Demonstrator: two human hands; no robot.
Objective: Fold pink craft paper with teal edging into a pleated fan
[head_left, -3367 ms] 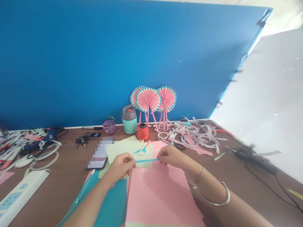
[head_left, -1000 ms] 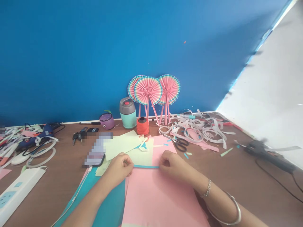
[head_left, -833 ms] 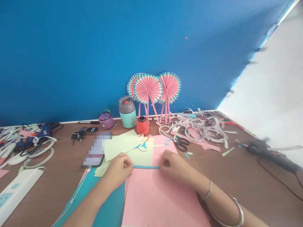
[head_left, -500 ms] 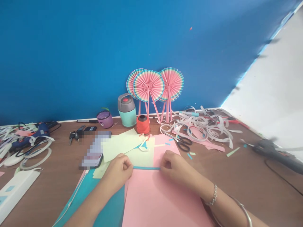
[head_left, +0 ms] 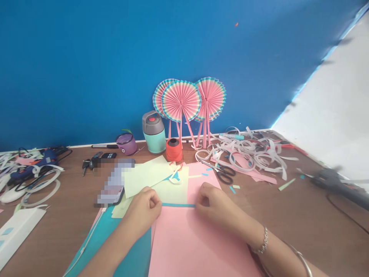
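Observation:
A pink paper sheet [head_left: 198, 242] lies in front of me, with a narrow blue paper strip [head_left: 178, 205] along its far edge. At the strip's left end my left hand [head_left: 147, 206] is closed, thumb and fingers pinched on the edge. My right hand [head_left: 210, 200] pinches the right end in the same way, its fingertips partly hidden. Beyond the strip lie pale green paper sheets [head_left: 173, 192] and another piece of pink paper [head_left: 198, 173]. Blue paper [head_left: 127, 250] is under my left forearm.
Pink pleated paper fans [head_left: 181, 102] lean on the blue wall behind a red thread spool [head_left: 174, 152] and a turquoise flask [head_left: 155, 138]. Scissors [head_left: 225, 175] and curled white strips [head_left: 248, 154] lie right. A glue gun [head_left: 334, 181] is farther right; a phone [head_left: 115, 184] rests left.
The view has shifted slightly. Both hands keep their pinch on the strip and paper edge, with no clear movement.

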